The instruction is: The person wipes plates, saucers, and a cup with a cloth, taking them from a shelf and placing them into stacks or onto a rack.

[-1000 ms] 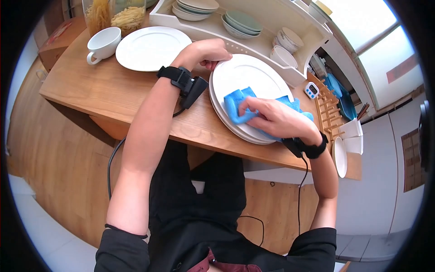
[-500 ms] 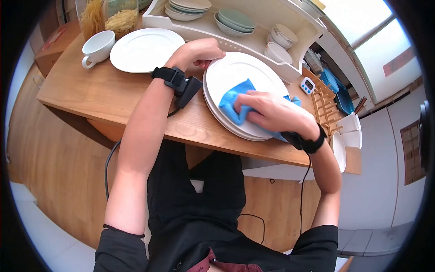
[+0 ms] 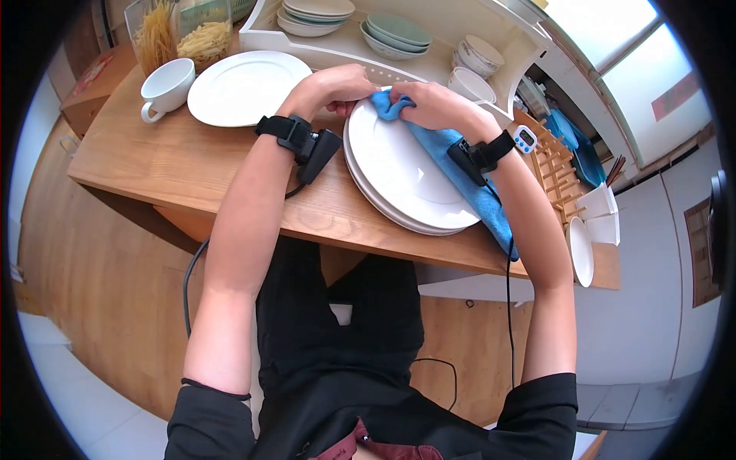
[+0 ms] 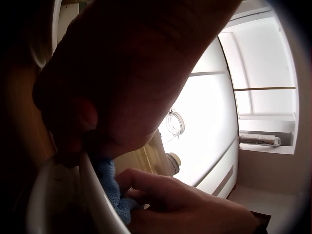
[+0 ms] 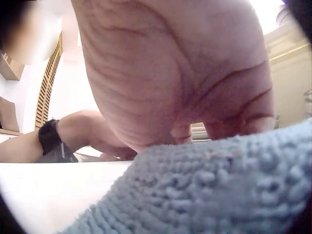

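A white plate (image 3: 406, 169) lies on top of a short stack near the table's front edge. My left hand (image 3: 346, 86) grips its far left rim; in the left wrist view the curled fingers meet the plate rim (image 4: 100, 200), with another rim beside it. My right hand (image 3: 438, 106) pinches a bunched end of a blue cloth (image 3: 464, 176) at the plate's far edge, close beside the left hand. The rest of the cloth trails down the plate's right side to the table edge. Its looped pile (image 5: 219, 185) fills the lower right wrist view.
An oval white plate (image 3: 247, 88) and a white cup (image 3: 169, 84) stand to the left, before pasta containers (image 3: 203, 42). Behind is a white shelf (image 3: 322, 46) with stacked bowls (image 3: 399, 32). A timer (image 3: 525, 139) and wooden rack (image 3: 553, 180) stand at right.
My right hand has moved with the cloth from the plate's lower middle up to its far rim, and the cloth now stretches along the right side. The left hand keeps its hold.
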